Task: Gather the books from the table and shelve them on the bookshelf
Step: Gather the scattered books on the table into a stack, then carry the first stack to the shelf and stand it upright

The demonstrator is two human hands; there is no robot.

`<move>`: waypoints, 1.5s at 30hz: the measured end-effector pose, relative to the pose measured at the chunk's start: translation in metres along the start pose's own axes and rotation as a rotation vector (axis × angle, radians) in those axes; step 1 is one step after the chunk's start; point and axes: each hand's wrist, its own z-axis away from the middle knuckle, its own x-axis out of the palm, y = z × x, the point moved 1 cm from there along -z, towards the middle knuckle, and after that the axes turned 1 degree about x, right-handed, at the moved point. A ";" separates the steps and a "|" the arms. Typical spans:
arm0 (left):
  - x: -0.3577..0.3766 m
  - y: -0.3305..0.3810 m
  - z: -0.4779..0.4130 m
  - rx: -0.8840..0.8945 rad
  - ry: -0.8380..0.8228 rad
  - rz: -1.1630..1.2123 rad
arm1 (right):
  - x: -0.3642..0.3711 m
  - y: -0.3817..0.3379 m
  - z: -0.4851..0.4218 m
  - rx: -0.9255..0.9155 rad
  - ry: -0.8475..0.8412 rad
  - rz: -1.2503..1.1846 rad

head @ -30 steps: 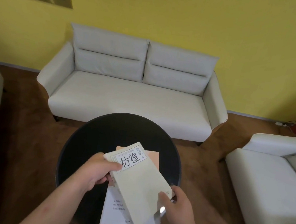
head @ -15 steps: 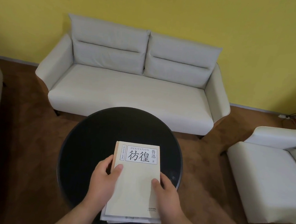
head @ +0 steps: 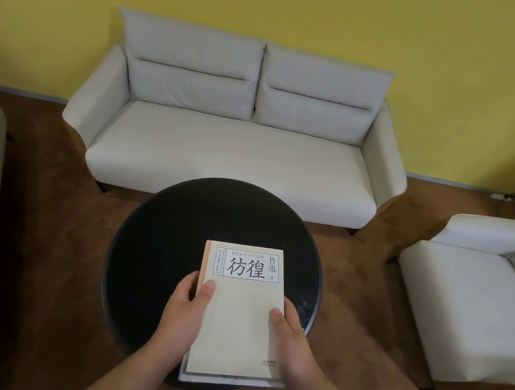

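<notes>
Hands, left (head: 183, 315) and right (head: 291, 335), clamp book stack (head: 237, 322) on black table (head: 156, 248).

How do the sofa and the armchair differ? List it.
The sofa is wide, with two back cushions; the armchair shows one seat cushion. The sofa stands along the yellow wall beyond the table; the armchair sits to the table's right, cut by the frame. Both are pale off-white.

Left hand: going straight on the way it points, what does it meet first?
The left hand grips the books, pointing away along their edge. Way looks free over the table; first hit likely the sofa, depth unclear.
</notes>
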 end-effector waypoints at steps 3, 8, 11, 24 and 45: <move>-0.002 0.000 0.000 -0.071 -0.034 0.046 | -0.003 -0.001 -0.005 0.054 -0.063 -0.084; 0.001 -0.015 0.010 -0.178 -0.099 0.078 | -0.016 -0.007 -0.016 0.110 -0.102 -0.211; 0.002 -0.018 0.016 -0.216 -0.100 0.125 | -0.016 -0.009 -0.016 0.142 -0.201 -0.253; 0.019 -0.003 0.032 -0.226 -0.042 0.106 | -0.030 -0.021 -0.036 0.198 -0.324 -0.194; 0.052 -0.003 0.051 -0.236 0.024 0.396 | -0.075 -0.036 -0.048 0.304 -0.468 -0.216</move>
